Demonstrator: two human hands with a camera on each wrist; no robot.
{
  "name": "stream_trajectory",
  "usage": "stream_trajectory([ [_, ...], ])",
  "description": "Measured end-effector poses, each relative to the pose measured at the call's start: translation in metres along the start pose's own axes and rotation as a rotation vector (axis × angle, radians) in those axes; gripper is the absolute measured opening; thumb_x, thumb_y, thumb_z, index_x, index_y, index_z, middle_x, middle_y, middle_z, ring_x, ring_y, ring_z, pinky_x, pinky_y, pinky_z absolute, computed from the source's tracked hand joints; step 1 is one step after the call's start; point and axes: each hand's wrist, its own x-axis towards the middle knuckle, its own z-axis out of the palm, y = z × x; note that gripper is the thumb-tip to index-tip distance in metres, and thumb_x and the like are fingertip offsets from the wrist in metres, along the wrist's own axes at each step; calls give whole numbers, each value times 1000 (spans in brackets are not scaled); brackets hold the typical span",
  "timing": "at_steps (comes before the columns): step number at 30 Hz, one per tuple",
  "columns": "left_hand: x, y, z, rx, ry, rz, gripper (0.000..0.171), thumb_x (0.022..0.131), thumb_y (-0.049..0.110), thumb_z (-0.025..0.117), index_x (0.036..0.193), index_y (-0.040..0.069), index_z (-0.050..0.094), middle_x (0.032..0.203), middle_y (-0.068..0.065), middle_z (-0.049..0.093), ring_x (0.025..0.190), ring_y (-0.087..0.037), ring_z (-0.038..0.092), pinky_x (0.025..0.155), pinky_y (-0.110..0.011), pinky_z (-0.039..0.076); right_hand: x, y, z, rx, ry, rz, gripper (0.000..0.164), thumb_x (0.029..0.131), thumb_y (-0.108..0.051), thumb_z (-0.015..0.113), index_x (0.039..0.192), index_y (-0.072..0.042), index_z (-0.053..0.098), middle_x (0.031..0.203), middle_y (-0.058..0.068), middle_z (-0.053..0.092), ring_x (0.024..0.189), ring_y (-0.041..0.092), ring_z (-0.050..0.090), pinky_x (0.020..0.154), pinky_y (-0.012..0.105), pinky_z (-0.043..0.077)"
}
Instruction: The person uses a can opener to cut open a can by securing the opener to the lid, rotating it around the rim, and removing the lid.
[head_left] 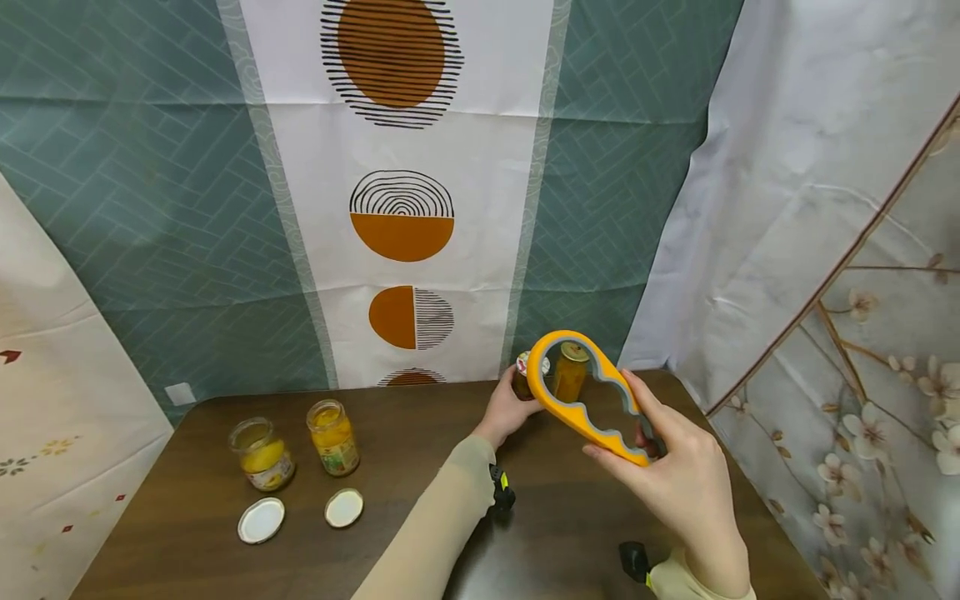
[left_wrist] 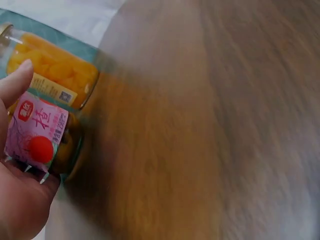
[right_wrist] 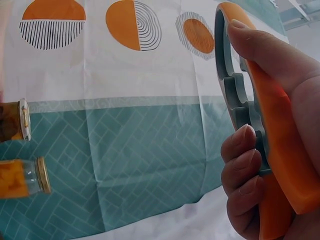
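At the back of the table, my left hand (head_left: 506, 414) grips a small glass jar with a pink label (left_wrist: 37, 132) and dark contents, thumb on one side and fingers on the other. Its patterned lid (head_left: 522, 363) is on. Right beside it stands a taller jar of yellow fruit (head_left: 570, 382) with a gold lid. An orange jar opener (head_left: 572, 416) with grey scalloped inner edges is held up in my right hand (head_left: 690, 467), fingers curled round its handle end. From the head view, the opener partly covers both jars.
Two lidless glass jars, one shorter (head_left: 266, 461) and one taller (head_left: 335, 440), stand on the left of the dark wooden table (head_left: 420, 467) with yellow contents. Two lids (head_left: 261, 521) lie in front of them. A patterned curtain (head_left: 480, 250) hangs behind the table.
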Motion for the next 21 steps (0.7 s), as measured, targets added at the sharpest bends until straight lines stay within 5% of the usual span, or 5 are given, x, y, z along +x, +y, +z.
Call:
stream_trajectory([
  [13,5,3,-5,147,0,78,58,84,23,78,133,12,49,126,-7,58,113,-22,54,101,-44,46,4,-1,4,5,12,-36,95,55,-44,94,141,-27,56,71,-10,52,60,6,43,50,22,36],
  [21,-16,-1,-6,205,-18,210,56,91,30,72,137,14,44,128,-3,55,118,-16,52,102,-42,45,0,-3,8,-20,-76,43,90,61,-58,88,141,-36,54,70,-13,49,59,6,44,49,28,38],
])
